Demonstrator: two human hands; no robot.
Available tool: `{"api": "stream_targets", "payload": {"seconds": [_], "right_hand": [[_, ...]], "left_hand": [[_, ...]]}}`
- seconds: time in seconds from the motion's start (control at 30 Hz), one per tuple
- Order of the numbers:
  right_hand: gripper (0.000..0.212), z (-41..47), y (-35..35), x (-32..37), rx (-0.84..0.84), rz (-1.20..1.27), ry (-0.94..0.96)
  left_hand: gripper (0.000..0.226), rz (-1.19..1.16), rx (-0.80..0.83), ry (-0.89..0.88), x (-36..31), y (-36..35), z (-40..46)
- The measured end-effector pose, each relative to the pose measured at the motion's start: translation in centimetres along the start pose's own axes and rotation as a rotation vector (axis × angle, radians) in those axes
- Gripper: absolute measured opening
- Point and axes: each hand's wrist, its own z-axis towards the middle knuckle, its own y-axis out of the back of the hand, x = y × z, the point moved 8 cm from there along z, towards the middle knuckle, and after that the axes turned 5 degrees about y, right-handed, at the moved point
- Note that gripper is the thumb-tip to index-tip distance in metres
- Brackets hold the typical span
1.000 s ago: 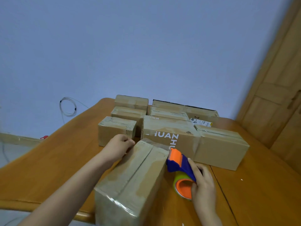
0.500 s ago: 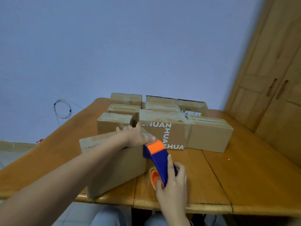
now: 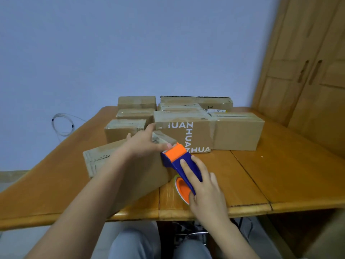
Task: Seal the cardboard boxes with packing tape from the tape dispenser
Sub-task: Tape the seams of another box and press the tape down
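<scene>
A long cardboard box (image 3: 104,159) lies near the table's front edge, its right end beside a blue and orange tape dispenser (image 3: 177,157). My left hand (image 3: 145,144) rests on the top of that end with fingers spread, the thumb next to the dispenser's orange blade guard. My right hand (image 3: 203,186) grips the dispenser's blue body, forefinger laid along it. The orange tape roll (image 3: 182,189) hangs below it, just above the table. The dispenser's front edge touches the box's right end.
Several more cardboard boxes (image 3: 237,133) stand packed together at the back of the wooden table (image 3: 280,174), one printed with white letters (image 3: 190,135). A wooden wardrobe (image 3: 308,75) is at the right. A coiled white cable (image 3: 62,124) hangs on the wall at left.
The long box has been turned from pointing towards me to lying across the table. My left hand slid to its right end, and my right hand brought the dispenser against that end.
</scene>
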Motion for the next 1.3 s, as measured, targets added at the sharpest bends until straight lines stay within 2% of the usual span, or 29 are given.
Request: {"api": "stream_targets", "payload": {"seconds": [0.23,0.3,0.37,0.43,0.57,0.63,0.73,1.03,1.17,1.3], "right_hand": [[0.115,-0.9,1.3,0.2,0.040,-0.039,-0.059],[0.114,-0.7,0.9,0.5,0.097,-0.011,-0.080],[0.109,-0.6,1.1,0.9,0.073,0.000,-0.024],[0.103,-0.9,1.2,1.0,0.108,0.004,-0.054],[0.111,-1.5,1.5,1.3,0.125,-0.019,-0.142],[0.100,-1.2,1.5,2.1,0.177,-0.045,-0.101],[0.085,-1.6,2.1,2.2,0.264,-0.050,-0.152],[0.074,-0.4,2.3,2.5,0.322,-0.080,-0.160],[0.069,0.6,2.0,2.0,0.380,-0.040,-0.151],[0.065,1.8,2.7,1.7,0.440,-0.082,-0.128]], "left_hand": [[0.097,0.012,-0.006,0.013,0.2,-0.3,0.4],[0.097,-0.004,-0.019,0.008,0.2,-0.3,0.5],[0.099,-0.025,-0.024,0.003,0.4,-0.3,0.8],[0.100,-0.032,-0.024,0.000,0.6,-0.5,1.2],[0.097,-0.036,-0.036,-0.006,0.7,-0.5,1.4],[0.097,-0.040,-0.043,-0.009,0.6,-0.4,1.2],[0.095,-0.037,-0.034,-0.004,0.6,-0.3,1.1],[0.084,0.048,-0.059,-0.014,0.1,0.0,0.4],[0.092,0.087,-0.057,-0.015,0.0,-0.2,0.3],[0.114,0.143,-0.019,-0.014,-0.2,-0.7,0.3]]}}
